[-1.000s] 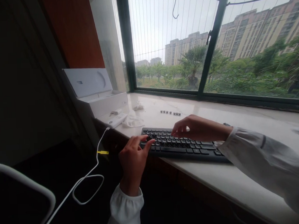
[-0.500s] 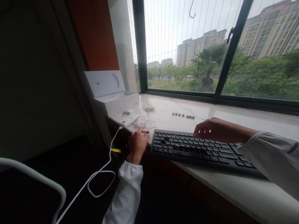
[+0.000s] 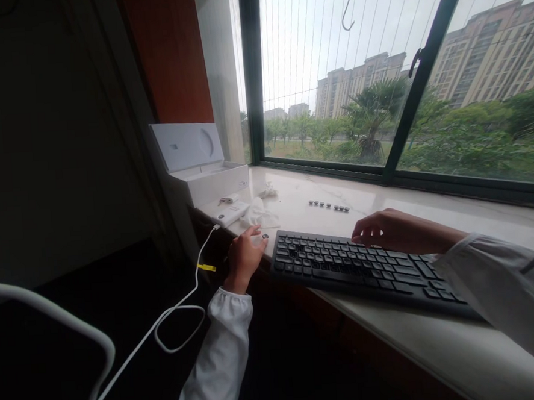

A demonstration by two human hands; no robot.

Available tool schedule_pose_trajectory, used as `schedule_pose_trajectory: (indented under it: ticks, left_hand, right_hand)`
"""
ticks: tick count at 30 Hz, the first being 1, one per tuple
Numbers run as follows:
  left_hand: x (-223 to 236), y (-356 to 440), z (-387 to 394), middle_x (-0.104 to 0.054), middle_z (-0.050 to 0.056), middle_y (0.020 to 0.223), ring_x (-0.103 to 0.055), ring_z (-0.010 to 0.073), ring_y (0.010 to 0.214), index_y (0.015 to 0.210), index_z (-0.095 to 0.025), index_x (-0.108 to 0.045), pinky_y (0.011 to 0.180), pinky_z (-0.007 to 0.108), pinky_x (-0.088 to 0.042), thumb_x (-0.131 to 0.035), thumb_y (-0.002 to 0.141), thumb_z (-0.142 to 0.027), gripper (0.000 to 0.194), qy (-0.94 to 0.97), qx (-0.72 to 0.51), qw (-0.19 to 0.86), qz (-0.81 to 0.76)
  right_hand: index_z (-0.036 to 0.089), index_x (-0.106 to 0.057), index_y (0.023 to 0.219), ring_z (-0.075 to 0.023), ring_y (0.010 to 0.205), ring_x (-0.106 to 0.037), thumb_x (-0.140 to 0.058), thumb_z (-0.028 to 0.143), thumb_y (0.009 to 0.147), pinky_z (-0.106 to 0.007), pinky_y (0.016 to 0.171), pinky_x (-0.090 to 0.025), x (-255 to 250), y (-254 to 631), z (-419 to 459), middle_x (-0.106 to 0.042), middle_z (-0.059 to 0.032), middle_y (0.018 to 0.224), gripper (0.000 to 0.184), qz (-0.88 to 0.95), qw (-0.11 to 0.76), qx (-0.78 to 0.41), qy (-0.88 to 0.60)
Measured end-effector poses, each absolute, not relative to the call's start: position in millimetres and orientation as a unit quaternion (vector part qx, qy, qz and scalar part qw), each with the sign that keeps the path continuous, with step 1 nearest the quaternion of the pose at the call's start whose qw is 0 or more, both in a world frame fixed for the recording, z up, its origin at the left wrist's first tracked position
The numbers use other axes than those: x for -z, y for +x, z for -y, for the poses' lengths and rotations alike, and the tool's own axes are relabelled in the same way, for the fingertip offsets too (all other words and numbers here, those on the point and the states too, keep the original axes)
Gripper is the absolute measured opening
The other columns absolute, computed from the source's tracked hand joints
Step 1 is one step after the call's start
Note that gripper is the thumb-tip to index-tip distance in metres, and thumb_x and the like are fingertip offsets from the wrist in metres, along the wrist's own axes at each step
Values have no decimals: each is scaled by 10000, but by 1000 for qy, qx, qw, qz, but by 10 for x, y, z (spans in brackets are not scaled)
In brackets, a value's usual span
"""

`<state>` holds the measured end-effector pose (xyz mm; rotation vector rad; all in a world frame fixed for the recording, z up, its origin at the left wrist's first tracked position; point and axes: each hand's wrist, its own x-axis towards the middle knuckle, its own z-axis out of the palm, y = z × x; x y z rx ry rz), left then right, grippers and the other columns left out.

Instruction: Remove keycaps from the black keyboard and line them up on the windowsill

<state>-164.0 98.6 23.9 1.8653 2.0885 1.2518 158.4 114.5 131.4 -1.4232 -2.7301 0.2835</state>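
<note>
A black keyboard (image 3: pixel 361 266) lies on the pale stone windowsill (image 3: pixel 431 214). My left hand (image 3: pixel 242 256) is at the sill's edge just left of the keyboard, with thumb and fingers pinched on a small dark keycap (image 3: pixel 264 236). My right hand (image 3: pixel 389 229) arches over the keyboard's upper middle rows, its fingers bent down and loosely apart, the tips resting on the keys with nothing seen in them. A short row of several small dark keycaps (image 3: pixel 328 206) lies on the sill behind the keyboard.
An open white box (image 3: pixel 202 168) stands at the sill's left end, with a white device (image 3: pixel 229 214), its cable (image 3: pixel 183 302) hanging to the floor, and crumpled white wrapping (image 3: pixel 259 215) beside it. A white chair rail (image 3: pixel 52 310) curves at lower left. Window glass runs behind.
My left hand left the keyboard's left end and went to the sill edge beside it, now pinching a small dark keycap. My right hand shifted right along the keys. The view turned left.
</note>
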Motion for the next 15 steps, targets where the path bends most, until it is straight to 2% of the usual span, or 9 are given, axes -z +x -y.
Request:
schedule_pose_trajectory:
  ticks: [9,15]
  left_hand:
    - [-232,-1628,-962,-751,-6,1004,-698,201,925,1143,-305,-656,797,277,-504,-718,785,-336,365,606,-414,31,-679]
    - [-254,-1642,-813,-744,-15,984,-684,170,788,1091,-289,-672,734,264,-485,-666,828,-333,267,596,-455,-17,-661]
  right_hand:
    - [205,-741,895,-191,671,-635,-487,538,850,-294,645,-436,-1392,1672,-1161,-724,-69,777,421,885,37,-87,-456]
    - [182,-739,882,-160,647,-611,-510,503,871,-264,616,-398,-1435,1913,-1261,-730,-63,760,394,867,65,-85,-487]
